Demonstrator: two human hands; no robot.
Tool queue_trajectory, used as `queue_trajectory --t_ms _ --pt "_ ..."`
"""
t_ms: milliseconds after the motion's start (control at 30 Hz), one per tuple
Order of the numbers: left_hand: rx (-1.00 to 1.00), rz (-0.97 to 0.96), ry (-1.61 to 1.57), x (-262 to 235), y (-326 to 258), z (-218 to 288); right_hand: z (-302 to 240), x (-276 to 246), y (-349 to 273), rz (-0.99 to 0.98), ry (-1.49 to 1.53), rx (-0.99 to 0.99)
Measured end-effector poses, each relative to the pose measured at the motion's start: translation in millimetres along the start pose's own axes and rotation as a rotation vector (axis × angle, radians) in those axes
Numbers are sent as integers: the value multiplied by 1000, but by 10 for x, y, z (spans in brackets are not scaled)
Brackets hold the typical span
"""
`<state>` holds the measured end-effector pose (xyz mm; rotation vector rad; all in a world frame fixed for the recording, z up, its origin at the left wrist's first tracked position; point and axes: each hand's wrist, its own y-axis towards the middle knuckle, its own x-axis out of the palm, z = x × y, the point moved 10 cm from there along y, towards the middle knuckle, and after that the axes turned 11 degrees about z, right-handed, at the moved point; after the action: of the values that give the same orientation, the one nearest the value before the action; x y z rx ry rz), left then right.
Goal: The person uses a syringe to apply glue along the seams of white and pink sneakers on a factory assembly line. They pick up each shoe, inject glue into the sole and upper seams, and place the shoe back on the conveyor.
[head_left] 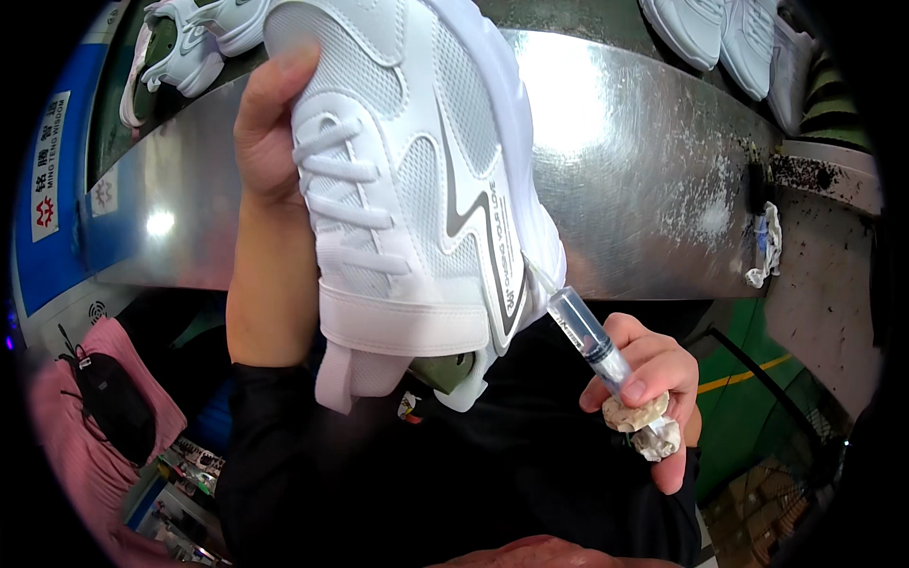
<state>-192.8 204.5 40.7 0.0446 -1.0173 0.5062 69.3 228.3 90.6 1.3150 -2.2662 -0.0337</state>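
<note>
My left hand [273,128] is closed around the toe end of a white lace-up sneaker [402,180]. It holds the shoe up above the metal surface, toe away from me and sole edge to the right. A green form shows inside the shoe's opening. In my right hand [658,364] is a clear plastic syringe [584,329], pinched by the fingers. Its thin needle tip meets the shoe near the heel, where the upper joins the sole. Crumpled off-white lumps [653,428] sit at the plunger end, by the fingers; their material is unclear.
A shiny metal work surface [644,161] curves across the middle, with whitish smears at right. More white sneakers stand at the far left [187,57] and far right [691,33]. Crumpled white material [769,248] lies at its right edge. Pink fabric [85,483] hangs at lower left.
</note>
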Motion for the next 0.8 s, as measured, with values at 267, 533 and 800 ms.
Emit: queue_trajectory --t_ms 267,533,800 --pt "19 197 42 -135 55 -82 76 -105 -201 42 39 17" --pt "32 510 64 -277 26 -88 101 -163 -292 27 52 5" --pt "-4 460 402 -636 -273 219 194 -201 -350 41 45 25"
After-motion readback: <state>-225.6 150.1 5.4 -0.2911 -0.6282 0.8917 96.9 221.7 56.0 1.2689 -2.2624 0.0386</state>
